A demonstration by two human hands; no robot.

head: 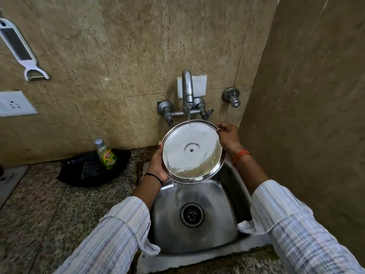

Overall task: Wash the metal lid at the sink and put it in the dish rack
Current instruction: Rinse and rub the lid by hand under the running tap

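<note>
Striped sleeves (110, 232), hands (229, 138) gripping lid (192, 152)

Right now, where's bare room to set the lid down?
Bare granite counter left of the sink, in front of the black tray holding the soap bottle. The basin floor around the drain is open too. Right of the sink: wall, only a thin strip of ledge.
</note>
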